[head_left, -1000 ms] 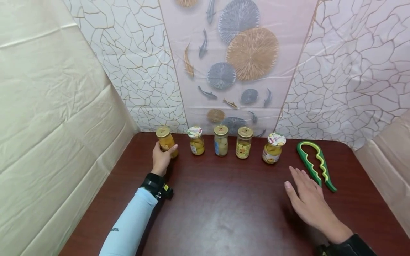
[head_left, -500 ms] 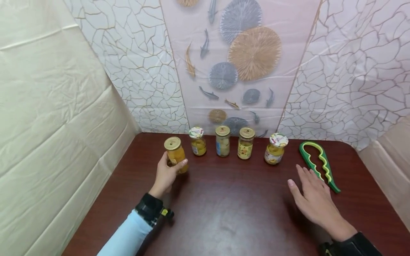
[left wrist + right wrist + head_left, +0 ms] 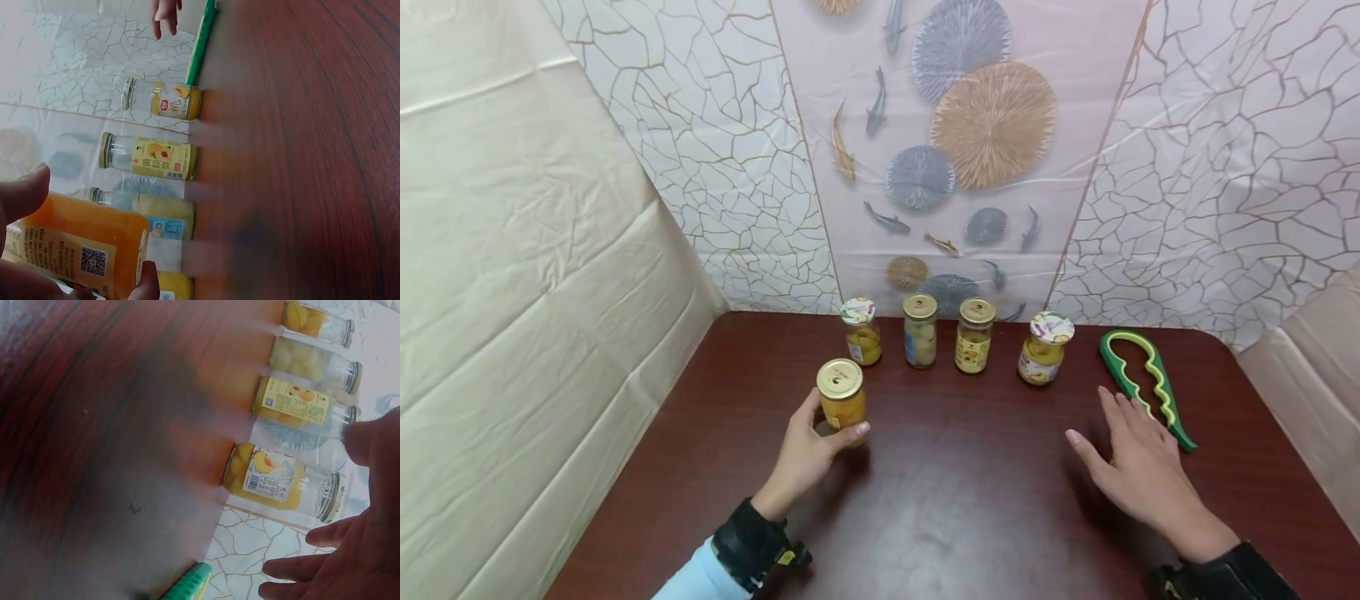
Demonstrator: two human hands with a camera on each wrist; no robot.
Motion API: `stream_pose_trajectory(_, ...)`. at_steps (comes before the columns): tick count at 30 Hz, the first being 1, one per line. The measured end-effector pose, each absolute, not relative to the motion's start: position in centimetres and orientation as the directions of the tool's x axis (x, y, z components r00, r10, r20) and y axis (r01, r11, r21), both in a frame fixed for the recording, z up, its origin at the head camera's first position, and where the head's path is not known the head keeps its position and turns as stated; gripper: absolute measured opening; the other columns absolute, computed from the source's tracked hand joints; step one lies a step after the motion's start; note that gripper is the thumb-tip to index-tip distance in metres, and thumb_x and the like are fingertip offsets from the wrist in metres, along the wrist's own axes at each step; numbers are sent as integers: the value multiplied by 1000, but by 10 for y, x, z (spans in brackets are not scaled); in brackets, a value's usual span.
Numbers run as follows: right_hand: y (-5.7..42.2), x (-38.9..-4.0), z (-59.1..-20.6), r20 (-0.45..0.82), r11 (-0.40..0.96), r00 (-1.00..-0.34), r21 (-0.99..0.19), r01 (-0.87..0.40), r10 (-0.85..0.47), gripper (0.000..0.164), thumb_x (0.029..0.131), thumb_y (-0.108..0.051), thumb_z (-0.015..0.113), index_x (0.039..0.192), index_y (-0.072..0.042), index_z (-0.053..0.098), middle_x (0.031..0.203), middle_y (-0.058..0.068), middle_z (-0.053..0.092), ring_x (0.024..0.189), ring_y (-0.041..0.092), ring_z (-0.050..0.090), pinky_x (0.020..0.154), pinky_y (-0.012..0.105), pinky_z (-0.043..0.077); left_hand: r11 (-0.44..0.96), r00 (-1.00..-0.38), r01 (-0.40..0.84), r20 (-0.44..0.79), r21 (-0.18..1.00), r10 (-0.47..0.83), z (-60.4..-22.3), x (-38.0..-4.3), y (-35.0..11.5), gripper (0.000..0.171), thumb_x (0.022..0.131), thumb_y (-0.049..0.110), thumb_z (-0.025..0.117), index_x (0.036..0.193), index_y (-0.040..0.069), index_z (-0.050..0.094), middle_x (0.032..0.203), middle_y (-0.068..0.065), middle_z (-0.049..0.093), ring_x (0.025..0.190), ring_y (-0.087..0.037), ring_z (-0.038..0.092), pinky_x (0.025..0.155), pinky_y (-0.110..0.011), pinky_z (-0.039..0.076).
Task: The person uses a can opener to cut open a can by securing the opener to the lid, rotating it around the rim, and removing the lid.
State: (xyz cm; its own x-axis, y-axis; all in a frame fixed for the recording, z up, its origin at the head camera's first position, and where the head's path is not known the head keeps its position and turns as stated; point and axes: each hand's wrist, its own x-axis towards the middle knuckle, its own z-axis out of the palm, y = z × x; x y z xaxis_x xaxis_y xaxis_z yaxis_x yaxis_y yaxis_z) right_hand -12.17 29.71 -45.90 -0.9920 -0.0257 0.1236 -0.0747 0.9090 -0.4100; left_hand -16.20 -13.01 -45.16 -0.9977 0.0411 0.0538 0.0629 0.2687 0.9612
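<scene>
The left hand point(image 3: 808, 458) had travelled from the far left of the table point(image 3: 925, 517) towards the person and to the right, carrying a cylindrical clear glass jar of orange contents with a gold metal lid point(image 3: 842, 404). At 1.0 s earlier, that jar was at the left end of the row; at 0.5 s earlier, it was already forward of its initial position. It was now held well forward of the row, nearer the middle, its base raised off the surface. Its lid faced the head camera more fully, exposing dark print. The squat glass jar with a white patterned lid point(image 3: 863, 337) now formed the left end of the 4 jars behind. Less of the light-blue fabric sleeve point(image 3: 703, 577) showed.
</scene>
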Motion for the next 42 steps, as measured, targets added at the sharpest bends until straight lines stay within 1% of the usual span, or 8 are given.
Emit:
stream_pose_trajectory(7, 311, -133, -466, 82, 929, -997, -371, -17, 14, 106, 96, -63, 56, 157, 11, 12, 149, 53, 20, 138, 68, 15, 96, 87, 20, 275, -999, 45, 38, 960, 31, -441, -154, -120, 68, 82, 12, 88, 141, 17, 55, 136, -11, 62, 128, -30, 55, 108, -59, 42)
stream_pose_trajectory(12, 329, -148, -467, 46, 929, -994, -363, 75, 99, 101, 98, -61, 53, 151, 18, 19, 144, 55, 20, 137, 70, 9, 94, 86, 20, 269, -996, 80, 70, 960, 48, -422, -144, -111, 62, 82, 8, 87, 136, 12, 57, 133, -13, 64, 124, -30, 58, 105, -57, 46)
stream_pose_trajectory(17, 341, -160, -467, -22, 919, -985, -355, 169, 172, 94, 99, -57, 54, 141, 23, 28, 134, 57, 20, 126, 72, 17, 84, 84, 27, 234, -995, 88, 74, 968, 66, -420, -142, -104, 58, 81, 6, 87, 132, 12, 59, 131, -13, 65, 122, -30, 60, 103, -56, 47)
stream_pose_trajectory(23, 348, -178, -472, -128, 908, -964, -326, 262, 232, 91, 99, -49, 56, 137, 27, 23, 121, 55, 24, 110, 71, 28, 82, 80, 35, 196, -995, 69, 52, 978, 90, -425, -141, -97, 60, 82, 6, 86, 134, 14, 59, 132, -13, 64, 125, -32, 57, 105, -59, 45)
stream_pose_trajectory(26, 355, -184, -475, -155, 907, -958, -314, 280, 242, 84, 100, -40, 58, 133, 29, 23, 115, 54, 26, 104, 70, 34, 79, 76, 40, 196, -991, 94, 73, 976, 112, -425, -139, -92, 57, 81, 6, 87, 131, 13, 60, 130, -13, 64, 123, -31, 58, 103, -57, 46)
stream_pose_trajectory(33, 365, -189, -475, -151, 926, -960, -265, 269, 236, 47, 99, -16, 57, 114, 25, 39, 98, 47, 33, 94, 64, 39, 66, 66, 44, 230, -991, 76, 47, 970, 128, -441, -145, -86, 57, 80, 6, 88, 129, 16, 61, 131, -10, 64, 125, -31, 56, 105, -59, 44)
stream_pose_trajectory(38, 367, -189, -476, -136, 953, -974, -220, 209, 182, 42, 93, -7, 57, 116, 24, 41, 98, 49, 37, 91, 63, 40, 60, 64, 45, 240, -991, 79, 51, 968, 121, -458, -151, -88, 58, 78, 17, 91, 128, 23, 62, 131, -4, 65, 126, -27, 55, 106, -59, 43)
stream_pose_trajectory(42, 367, -189, -475, -132, 960, -976, -202, 195, 171, 42, 90, -5, 60, 114, 24, 42, 96, 49, 37, 89, 62, 40, 59, 63, 45, 214, -988, 104, 76, 971, 133, -460, -150, -90, 59, 77, 20, 92, 128, 24, 62, 131, -3, 65, 126, -24, 55, 105, -57, 45)
